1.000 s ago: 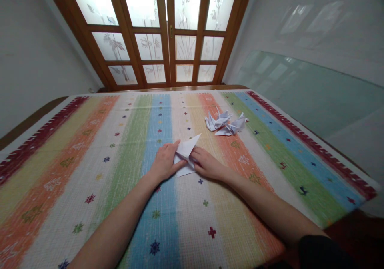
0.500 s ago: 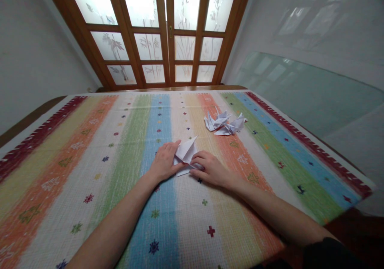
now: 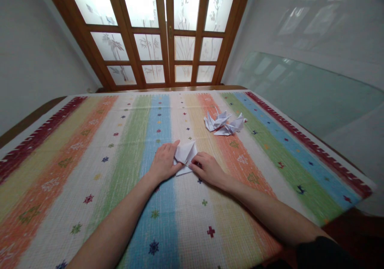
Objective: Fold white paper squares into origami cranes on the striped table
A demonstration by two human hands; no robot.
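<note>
A partly folded sheet of white paper (image 3: 185,153) lies on the striped tablecloth between my two hands, one flap standing up. My left hand (image 3: 164,161) grips its left side, the thumb across the lower part and the other fingers along the edge. On the right side, the curled fingertips of my right hand (image 3: 208,168) pinch the paper's edge; they hide part of that corner. Farther off to the right sit two folded paper cranes, one (image 3: 218,121) partly behind the other (image 3: 232,125), touched by neither hand.
The striped tablecloth (image 3: 129,157) with small printed figures covers the table. Wooden doors with frosted panes (image 3: 166,33) stand beyond its far edge. A pale green glass panel (image 3: 300,87) leans by the right wall.
The paper's upper flap has changed shape, its pointed tip now lower and blunter. My right hand has shifted slightly at the paper's right edge; my left hand stays nearly still.
</note>
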